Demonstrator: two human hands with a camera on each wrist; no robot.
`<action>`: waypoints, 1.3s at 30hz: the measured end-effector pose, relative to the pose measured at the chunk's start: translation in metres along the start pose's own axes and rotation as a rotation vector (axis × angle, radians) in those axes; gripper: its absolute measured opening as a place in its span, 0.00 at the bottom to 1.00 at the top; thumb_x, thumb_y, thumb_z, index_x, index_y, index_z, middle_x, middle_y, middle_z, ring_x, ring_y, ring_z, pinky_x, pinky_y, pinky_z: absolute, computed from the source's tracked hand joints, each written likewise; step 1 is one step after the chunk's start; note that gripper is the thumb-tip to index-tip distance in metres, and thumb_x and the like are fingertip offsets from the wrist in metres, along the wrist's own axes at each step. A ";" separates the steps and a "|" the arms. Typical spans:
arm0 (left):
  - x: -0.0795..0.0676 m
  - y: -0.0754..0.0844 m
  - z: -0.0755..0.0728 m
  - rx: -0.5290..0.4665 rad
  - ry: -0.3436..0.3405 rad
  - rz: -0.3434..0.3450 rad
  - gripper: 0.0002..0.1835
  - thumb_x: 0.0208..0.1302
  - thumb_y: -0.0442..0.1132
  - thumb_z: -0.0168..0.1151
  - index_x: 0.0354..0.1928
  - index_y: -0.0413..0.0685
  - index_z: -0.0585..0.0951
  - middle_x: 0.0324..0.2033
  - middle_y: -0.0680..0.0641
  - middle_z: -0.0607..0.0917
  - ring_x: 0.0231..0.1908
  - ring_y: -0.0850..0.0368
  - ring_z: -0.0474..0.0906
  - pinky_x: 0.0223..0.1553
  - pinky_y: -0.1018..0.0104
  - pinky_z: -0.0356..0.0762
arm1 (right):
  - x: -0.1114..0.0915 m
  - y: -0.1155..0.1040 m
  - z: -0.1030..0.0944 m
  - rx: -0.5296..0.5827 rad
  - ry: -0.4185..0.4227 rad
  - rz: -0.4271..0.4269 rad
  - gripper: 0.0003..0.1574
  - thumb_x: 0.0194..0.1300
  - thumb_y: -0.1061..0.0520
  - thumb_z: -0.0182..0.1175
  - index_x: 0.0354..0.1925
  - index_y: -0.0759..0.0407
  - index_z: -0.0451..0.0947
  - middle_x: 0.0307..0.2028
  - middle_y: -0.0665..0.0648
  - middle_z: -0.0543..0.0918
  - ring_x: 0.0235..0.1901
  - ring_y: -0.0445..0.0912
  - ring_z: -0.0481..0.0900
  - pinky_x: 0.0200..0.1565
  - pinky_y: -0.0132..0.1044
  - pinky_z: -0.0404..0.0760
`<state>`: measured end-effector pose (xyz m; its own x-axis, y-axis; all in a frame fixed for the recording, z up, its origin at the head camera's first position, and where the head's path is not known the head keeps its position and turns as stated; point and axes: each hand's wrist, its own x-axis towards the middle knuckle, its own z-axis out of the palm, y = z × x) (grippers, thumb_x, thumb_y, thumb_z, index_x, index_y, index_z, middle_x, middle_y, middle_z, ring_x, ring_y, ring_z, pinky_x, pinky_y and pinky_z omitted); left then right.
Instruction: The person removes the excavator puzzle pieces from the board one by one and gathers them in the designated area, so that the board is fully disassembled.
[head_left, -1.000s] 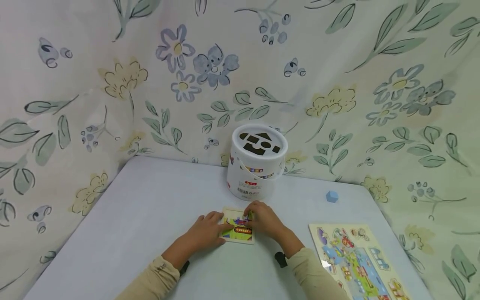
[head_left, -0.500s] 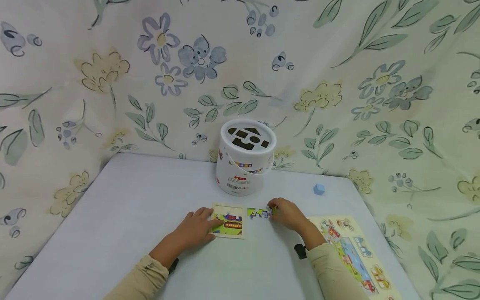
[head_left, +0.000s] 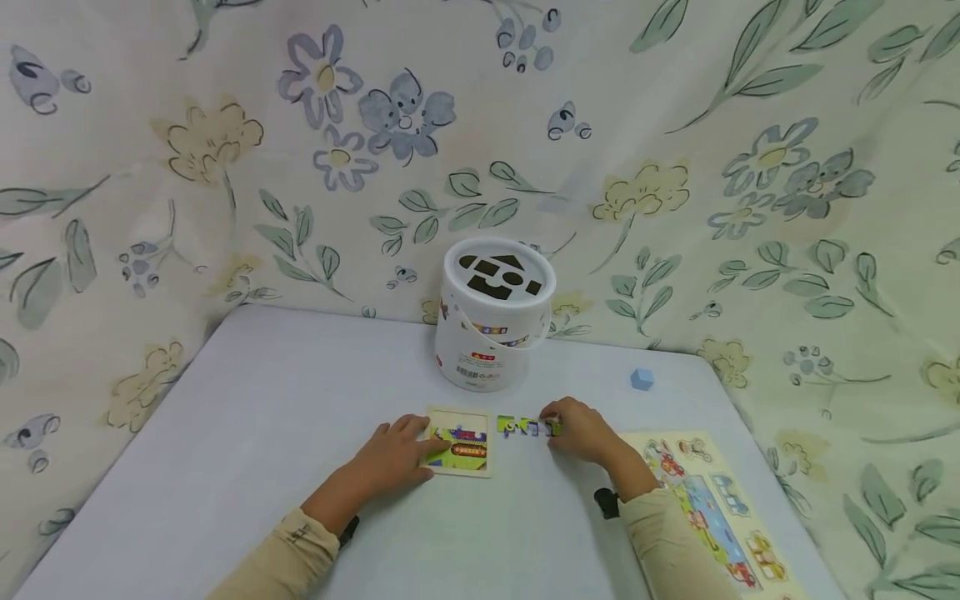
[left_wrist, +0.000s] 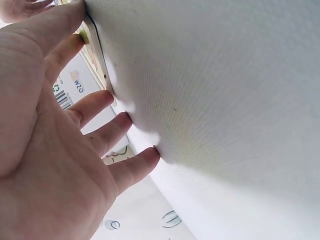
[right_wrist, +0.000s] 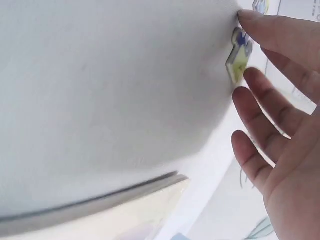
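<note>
My left hand (head_left: 396, 454) rests against the left side of a small wooden jigsaw frame (head_left: 489, 465), one finger reaching over its picture. The left wrist view shows this hand (left_wrist: 65, 125) with fingers spread, several fingertips on the cloth. Inside the frame lies a red and purple vehicle picture (head_left: 467, 448); its top strip is bare board. To the right, a short row of jigsaw pieces (head_left: 508, 425) lies on the table. At that row's right end my right hand (head_left: 581, 429) holds a jigsaw piece (right_wrist: 240, 57) between thumb and fingers, low at the cloth.
A white bucket (head_left: 483, 333) with shape holes in its lid stands behind the frame. A small blue block (head_left: 642, 379) sits at back right. A larger picture puzzle board (head_left: 712, 467) lies at right, partly under the right forearm. A flowered cloth wall rises behind.
My right hand has moved from the frame's upper right corner to the right, and the row of pieces now shows beside the frame. My left hand stays put. The head view has shifted slightly.
</note>
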<state>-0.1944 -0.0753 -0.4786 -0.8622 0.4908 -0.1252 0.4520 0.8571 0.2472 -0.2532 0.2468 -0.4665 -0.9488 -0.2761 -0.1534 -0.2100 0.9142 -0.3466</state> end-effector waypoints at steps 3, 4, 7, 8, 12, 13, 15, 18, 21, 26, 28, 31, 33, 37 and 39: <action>-0.001 0.000 -0.002 0.010 -0.002 0.003 0.24 0.64 0.53 0.63 0.63 0.68 0.76 0.68 0.44 0.67 0.68 0.45 0.60 0.63 0.38 0.61 | 0.005 -0.016 0.003 0.081 0.029 -0.005 0.21 0.57 0.58 0.71 0.50 0.52 0.80 0.52 0.53 0.79 0.53 0.50 0.76 0.56 0.50 0.74; -0.001 0.000 -0.002 0.018 -0.003 0.004 0.25 0.65 0.54 0.62 0.64 0.68 0.75 0.68 0.44 0.67 0.68 0.45 0.60 0.63 0.38 0.61 | 0.007 -0.025 0.005 0.115 0.027 -0.017 0.20 0.59 0.58 0.69 0.51 0.52 0.80 0.52 0.52 0.79 0.53 0.49 0.76 0.56 0.49 0.75; -0.001 -0.001 -0.001 0.024 -0.001 0.009 0.25 0.65 0.54 0.62 0.64 0.69 0.75 0.68 0.44 0.67 0.69 0.44 0.59 0.63 0.37 0.61 | 0.015 -0.058 0.015 0.163 -0.035 -0.112 0.18 0.64 0.56 0.65 0.53 0.53 0.79 0.49 0.50 0.80 0.50 0.46 0.77 0.54 0.46 0.76; -0.002 -0.002 0.000 0.028 0.000 0.010 0.25 0.65 0.54 0.62 0.64 0.69 0.75 0.68 0.44 0.67 0.69 0.44 0.59 0.63 0.38 0.61 | 0.018 -0.069 0.020 0.151 -0.065 -0.159 0.18 0.65 0.55 0.64 0.54 0.53 0.79 0.48 0.49 0.80 0.49 0.45 0.77 0.53 0.45 0.77; -0.001 -0.002 0.006 0.012 0.005 0.032 0.24 0.65 0.55 0.61 0.64 0.69 0.75 0.68 0.43 0.67 0.69 0.43 0.59 0.62 0.36 0.61 | 0.025 -0.097 0.036 0.042 -0.138 -0.303 0.20 0.68 0.54 0.61 0.57 0.52 0.78 0.48 0.48 0.81 0.49 0.43 0.75 0.56 0.44 0.75; -0.001 -0.002 0.007 0.008 0.008 0.040 0.24 0.65 0.55 0.61 0.63 0.68 0.75 0.68 0.43 0.67 0.69 0.43 0.60 0.62 0.36 0.61 | 0.026 -0.101 0.040 0.016 -0.133 -0.326 0.20 0.68 0.54 0.61 0.57 0.51 0.79 0.48 0.48 0.80 0.49 0.43 0.75 0.56 0.44 0.74; 0.000 -0.002 0.009 0.003 0.016 0.055 0.23 0.65 0.54 0.61 0.62 0.67 0.76 0.67 0.43 0.68 0.69 0.42 0.60 0.61 0.35 0.62 | 0.027 -0.106 0.044 -0.015 -0.120 -0.346 0.19 0.67 0.55 0.62 0.56 0.50 0.80 0.49 0.48 0.80 0.50 0.43 0.74 0.58 0.45 0.73; -0.001 -0.003 0.009 0.025 0.033 0.064 0.21 0.65 0.54 0.61 0.60 0.65 0.77 0.66 0.42 0.68 0.68 0.43 0.61 0.60 0.35 0.64 | 0.029 -0.109 0.046 -0.013 -0.107 -0.357 0.17 0.66 0.57 0.63 0.53 0.48 0.83 0.49 0.48 0.79 0.51 0.45 0.72 0.57 0.46 0.71; -0.002 -0.005 0.007 0.050 0.050 0.061 0.21 0.65 0.54 0.62 0.58 0.63 0.77 0.66 0.42 0.69 0.68 0.43 0.61 0.60 0.35 0.65 | 0.032 -0.112 0.047 0.002 -0.091 -0.356 0.16 0.65 0.58 0.64 0.51 0.47 0.84 0.48 0.49 0.78 0.51 0.46 0.70 0.56 0.48 0.70; -0.001 -0.006 0.006 0.041 0.028 0.051 0.20 0.65 0.54 0.62 0.58 0.65 0.77 0.66 0.42 0.68 0.68 0.42 0.60 0.60 0.35 0.63 | 0.035 -0.116 0.047 -0.006 -0.062 -0.328 0.14 0.62 0.58 0.66 0.47 0.46 0.83 0.49 0.48 0.79 0.51 0.46 0.70 0.57 0.49 0.69; -0.001 -0.005 0.006 0.028 0.009 0.044 0.20 0.65 0.53 0.62 0.58 0.66 0.77 0.67 0.41 0.68 0.69 0.42 0.60 0.61 0.34 0.62 | 0.034 -0.117 0.048 0.013 -0.054 -0.323 0.14 0.62 0.58 0.67 0.46 0.46 0.82 0.47 0.47 0.80 0.50 0.45 0.71 0.56 0.49 0.69; -0.001 -0.004 0.006 0.014 0.001 0.038 0.20 0.65 0.53 0.62 0.58 0.65 0.78 0.67 0.42 0.68 0.69 0.42 0.60 0.61 0.34 0.62 | 0.031 -0.117 0.049 0.068 -0.050 -0.316 0.13 0.62 0.60 0.66 0.45 0.48 0.82 0.42 0.45 0.82 0.45 0.43 0.72 0.53 0.46 0.71; -0.002 -0.003 0.007 0.022 0.005 0.037 0.20 0.65 0.53 0.62 0.58 0.64 0.77 0.66 0.42 0.68 0.68 0.42 0.60 0.61 0.34 0.63 | 0.028 -0.118 0.049 0.134 -0.058 -0.298 0.11 0.63 0.60 0.64 0.44 0.48 0.81 0.39 0.44 0.82 0.42 0.41 0.73 0.51 0.43 0.73; -0.002 -0.003 0.007 0.043 0.028 0.041 0.20 0.64 0.53 0.62 0.57 0.63 0.77 0.66 0.42 0.69 0.68 0.42 0.61 0.60 0.34 0.64 | 0.027 -0.117 0.049 0.226 -0.058 -0.252 0.06 0.67 0.57 0.61 0.43 0.47 0.79 0.37 0.44 0.80 0.39 0.40 0.74 0.45 0.37 0.77; -0.003 -0.003 0.006 0.044 0.029 0.033 0.20 0.64 0.53 0.62 0.58 0.63 0.77 0.66 0.41 0.69 0.68 0.42 0.61 0.60 0.34 0.64 | 0.027 -0.117 0.048 0.255 -0.056 -0.231 0.06 0.68 0.56 0.60 0.43 0.47 0.79 0.37 0.43 0.80 0.39 0.40 0.74 0.44 0.36 0.77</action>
<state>-0.1918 -0.0784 -0.4850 -0.8527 0.5147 -0.0897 0.4893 0.8469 0.2080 -0.2435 0.1184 -0.4746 -0.8672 -0.4893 -0.0920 -0.3454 0.7244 -0.5966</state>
